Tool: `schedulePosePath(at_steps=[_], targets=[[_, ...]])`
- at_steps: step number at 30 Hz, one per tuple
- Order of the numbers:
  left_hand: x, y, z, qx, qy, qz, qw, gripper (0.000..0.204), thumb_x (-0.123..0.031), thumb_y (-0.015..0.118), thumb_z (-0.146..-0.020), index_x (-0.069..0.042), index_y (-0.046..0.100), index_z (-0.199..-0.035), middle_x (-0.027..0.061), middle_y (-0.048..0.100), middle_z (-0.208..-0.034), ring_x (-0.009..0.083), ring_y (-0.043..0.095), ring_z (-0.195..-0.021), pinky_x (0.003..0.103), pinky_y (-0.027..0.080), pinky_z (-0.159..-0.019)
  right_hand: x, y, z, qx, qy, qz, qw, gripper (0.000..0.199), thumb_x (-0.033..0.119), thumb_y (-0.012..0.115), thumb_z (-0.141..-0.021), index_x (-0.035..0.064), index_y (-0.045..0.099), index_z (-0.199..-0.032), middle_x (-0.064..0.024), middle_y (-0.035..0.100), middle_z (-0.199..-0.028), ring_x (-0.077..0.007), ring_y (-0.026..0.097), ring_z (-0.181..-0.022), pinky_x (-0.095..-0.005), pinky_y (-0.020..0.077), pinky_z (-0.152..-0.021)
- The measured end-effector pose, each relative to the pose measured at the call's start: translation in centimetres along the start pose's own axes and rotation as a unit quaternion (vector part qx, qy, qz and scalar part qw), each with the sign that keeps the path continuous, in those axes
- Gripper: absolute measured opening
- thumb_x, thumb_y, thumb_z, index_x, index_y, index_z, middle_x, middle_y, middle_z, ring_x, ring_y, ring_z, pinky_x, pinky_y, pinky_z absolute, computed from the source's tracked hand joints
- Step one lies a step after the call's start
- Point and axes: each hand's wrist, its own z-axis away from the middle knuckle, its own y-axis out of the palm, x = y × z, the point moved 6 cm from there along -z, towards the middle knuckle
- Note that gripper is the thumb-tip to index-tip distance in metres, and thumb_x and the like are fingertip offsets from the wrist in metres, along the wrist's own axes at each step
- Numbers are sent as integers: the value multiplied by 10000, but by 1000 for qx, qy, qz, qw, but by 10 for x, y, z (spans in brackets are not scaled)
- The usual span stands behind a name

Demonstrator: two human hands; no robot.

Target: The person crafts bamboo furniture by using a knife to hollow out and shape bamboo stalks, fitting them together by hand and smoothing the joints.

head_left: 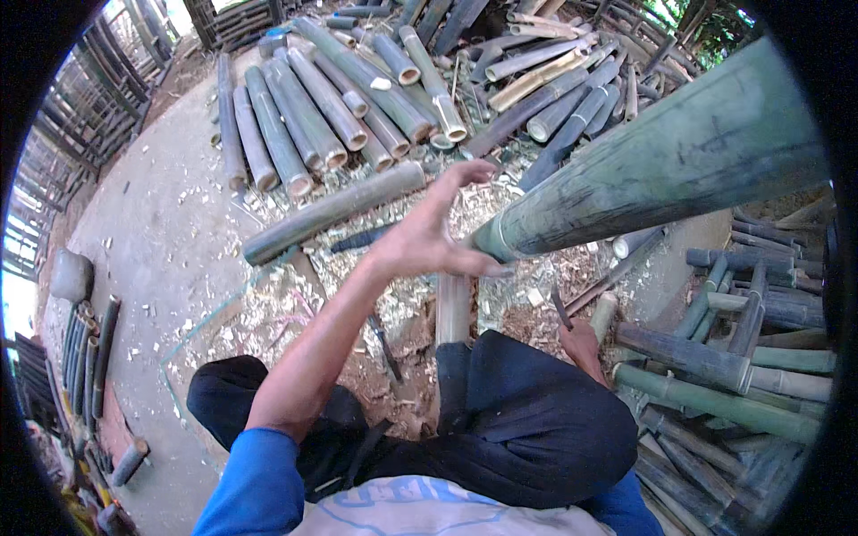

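Note:
A thick green bamboo pole (661,156) slants from the upper right down to its cut end near the picture's middle. My left hand (433,228) is raised just left of that end, fingers spread, thumb almost touching the rim, holding nothing. My right hand (579,344) is low beside my right knee, closed on the handle of a dark knife (560,308) whose blade points up. A short split bamboo piece (454,308) stands between my knees on the chip-strewn ground.
Several cut bamboo lengths (313,116) lie in a row on the concrete ahead, one long piece (335,210) across them. More bamboo is stacked at the right (742,366). Wood chips (268,308) litter the floor. Bamboo racks (80,116) line the left.

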Motion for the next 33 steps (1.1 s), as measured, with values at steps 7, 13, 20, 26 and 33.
schedulePosePath(at_steps=[7, 13, 20, 26, 33], targets=[[144, 28, 36, 27, -119, -29, 992, 1185, -189, 944, -553, -77, 317, -1552, 188, 455, -1492, 330, 424, -1416, 443, 331, -1215, 36, 70, -12, -69, -11, -16, 997, 546, 471, 697, -851, 69, 674, -1221, -251, 691, -1033, -428, 675, -1022, -519, 508, -899], [165, 57, 47, -28, -68, -52, 996, 1136, -280, 959, -551, -91, 382, -1511, 159, 555, -1401, 343, 532, -1312, 469, 396, -1150, 158, 31, 22, -140, -331, -217, 908, 847, 379, 822, -790, 8, 429, -1442, -210, 439, -1451, -377, 426, -1369, -506, 344, -1136], [157, 71, 29, -68, -91, 73, 991, 688, -244, 895, -573, -69, 634, -1185, 164, 696, -1063, 385, 671, -1046, 468, 510, -924, 291, -33, 83, -83, -319, -584, 742, 663, 54, 793, -742, 35, 490, -1332, -107, 554, -1266, -234, 550, -1177, -418, 420, -1098], [157, 79, 38, -161, -128, -13, 979, 613, -207, 894, -593, -101, 651, -1146, 138, 678, -1105, 368, 629, -1066, 462, 483, -949, 294, -56, 57, 36, -486, -462, 741, 584, 78, 812, -713, 56, 529, -1223, -97, 593, -1132, -223, 557, -1143, -421, 429, -1074], [157, 74, 27, -43, -91, 31, 994, 642, -176, 872, -590, -100, 639, -1184, 130, 672, -1142, 360, 620, -1098, 463, 475, -975, 296, -60, 90, -65, -381, -451, 804, 623, 94, 843, -697, 47, 529, -1233, -97, 592, -1144, -230, 556, -1159, -427, 416, -1091]])
